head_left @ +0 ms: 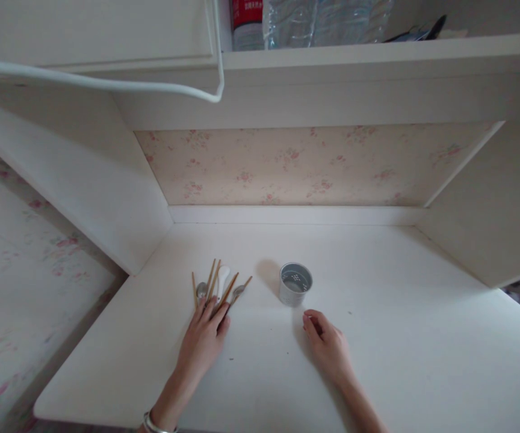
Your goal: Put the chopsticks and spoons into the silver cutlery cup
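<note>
My left hand (206, 334) lies over a loose fan of utensils, its fingers somewhat spread and touching them. Wooden chopsticks (211, 281), a white spoon (222, 275) and two metal spoons, one at the left (201, 290) and one at the right (238, 291), point away from me; their near ends are hidden under the hand. To the right stands a grey metal utensil cup (295, 285), upright, with small holes in its bottom. Just in front of the cup, apart from it, my right hand (330, 346) rests with curled fingers and nothing visible in them.
Both hands are over a white desk (404, 337) with a few small dark specks on it. Side panels and a flowered back wall (287, 165) enclose it. Overhead, a shelf (377, 57) holds wrapped plastic bottles (318, 24), and a white rod (151, 85) juts out at left.
</note>
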Tool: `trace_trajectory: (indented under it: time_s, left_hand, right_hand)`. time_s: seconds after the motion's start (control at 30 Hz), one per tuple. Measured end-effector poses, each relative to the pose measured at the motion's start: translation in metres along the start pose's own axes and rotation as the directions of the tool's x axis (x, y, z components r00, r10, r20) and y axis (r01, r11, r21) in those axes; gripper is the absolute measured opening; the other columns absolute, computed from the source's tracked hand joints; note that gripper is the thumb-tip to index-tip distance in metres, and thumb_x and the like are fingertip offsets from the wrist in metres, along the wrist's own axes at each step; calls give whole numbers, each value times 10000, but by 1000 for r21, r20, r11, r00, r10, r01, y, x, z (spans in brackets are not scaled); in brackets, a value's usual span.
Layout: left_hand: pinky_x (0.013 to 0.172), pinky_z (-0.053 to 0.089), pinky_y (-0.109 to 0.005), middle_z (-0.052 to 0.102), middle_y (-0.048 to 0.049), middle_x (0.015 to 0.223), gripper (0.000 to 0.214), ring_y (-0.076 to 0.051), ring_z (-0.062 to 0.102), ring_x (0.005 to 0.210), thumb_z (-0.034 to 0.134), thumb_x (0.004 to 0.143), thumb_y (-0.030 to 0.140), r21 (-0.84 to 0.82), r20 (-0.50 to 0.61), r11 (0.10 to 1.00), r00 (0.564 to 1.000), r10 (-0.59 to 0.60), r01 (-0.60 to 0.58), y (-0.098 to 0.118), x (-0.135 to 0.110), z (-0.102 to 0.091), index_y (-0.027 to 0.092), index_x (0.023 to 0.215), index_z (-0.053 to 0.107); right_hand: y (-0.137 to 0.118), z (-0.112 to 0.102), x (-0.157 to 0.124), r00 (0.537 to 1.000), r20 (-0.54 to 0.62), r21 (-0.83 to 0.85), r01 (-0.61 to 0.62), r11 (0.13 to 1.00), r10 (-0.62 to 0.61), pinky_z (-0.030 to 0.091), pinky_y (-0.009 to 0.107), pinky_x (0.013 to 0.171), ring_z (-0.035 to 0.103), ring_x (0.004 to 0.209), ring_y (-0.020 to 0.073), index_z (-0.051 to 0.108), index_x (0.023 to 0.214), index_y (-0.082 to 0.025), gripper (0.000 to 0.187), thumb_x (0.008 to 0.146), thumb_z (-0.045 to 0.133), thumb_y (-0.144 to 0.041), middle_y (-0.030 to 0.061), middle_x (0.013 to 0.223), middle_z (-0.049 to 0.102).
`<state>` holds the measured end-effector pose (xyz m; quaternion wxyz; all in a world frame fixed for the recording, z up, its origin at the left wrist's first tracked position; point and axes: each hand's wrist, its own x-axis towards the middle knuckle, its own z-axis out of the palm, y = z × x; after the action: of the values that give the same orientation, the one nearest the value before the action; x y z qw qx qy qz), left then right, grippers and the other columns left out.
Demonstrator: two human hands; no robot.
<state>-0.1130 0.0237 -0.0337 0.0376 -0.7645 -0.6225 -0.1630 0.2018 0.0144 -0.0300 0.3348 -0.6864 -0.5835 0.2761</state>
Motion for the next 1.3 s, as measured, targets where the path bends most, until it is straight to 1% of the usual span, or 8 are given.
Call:
trace_trajectory:
  time_s: [0.17,0.33,0.43,0.57,0.63,0.73,0.9,1.3]
  left_hand:
    - [1047,485,-455,579,-88,1348,340,-269,547,1255,482,958,376,-187,-87,982,995,-58,41,-8,2,-4,260,1233,644]
    - [992,497,-402,654,-110,1171,321,-242,630,1090,461,952,407,-346,-177,923,955,-239,167,-22,3,-19,192,1048,678]
    - [827,530,-343,685,-85,1057,342,-210,672,872,441,937,451,-372,-63,857,912,-406,356,-35,3,-31,199,1037,649]
    - [737,482,-314,724,-51,942,362,-222,679,806,424,913,504,-295,199,771,825,-529,565,-54,8,-40,220,1011,627]
    - [742,460,-312,733,-52,910,403,-245,682,850,412,900,556,-276,296,751,797,-527,599,-59,12,-41,225,942,639]
    - [731,434,-310,734,-53,876,469,-263,676,863,410,872,636,-261,377,744,774,-508,615,-57,17,-41,232,857,647]
    - [685,400,-294,720,-46,794,493,-259,669,806,409,859,663,-237,394,766,779,-487,598,-51,19,-39,233,770,633]
    - [680,388,-285,742,-84,866,398,-264,674,847,411,882,496,-175,446,793,765,-464,583,-58,21,-31,213,817,683]
  right_hand:
    - [1,1,1,1000,-11,8,-9,1000,10,475,308,673,679,745,224,661,984,-258,365,917,427,-530,35,826,737]
    - [2,3,0,997,-56,161,-42,986,52,485,305,629,625,681,196,601,1088,-224,415,890,483,-570,52,874,692]
    - [1,5,2,991,-109,251,-51,967,80,511,306,588,584,641,165,527,1201,-228,515,835,578,-586,75,1026,633]
    - [-6,11,13,974,-223,274,94,957,-32,544,409,872,578,1093,264,395,1366,-259,772,729,733,-537,132,1371,450]
    - [-11,17,22,965,-253,282,137,949,-64,497,455,977,498,1239,300,339,1418,-251,886,692,772,-516,145,1435,395]
    - [-19,25,37,969,-245,308,119,944,-42,471,488,1008,503,1255,315,293,1453,-259,957,671,787,-509,146,1445,409]
    - [-30,32,51,984,-177,296,72,953,-19,473,480,978,586,1158,301,411,1350,-245,777,698,760,-484,107,1291,588]
    - [-20,39,16,989,-118,193,113,975,-91,484,499,954,586,1173,331,446,1337,-227,744,721,756,-510,123,1277,616]
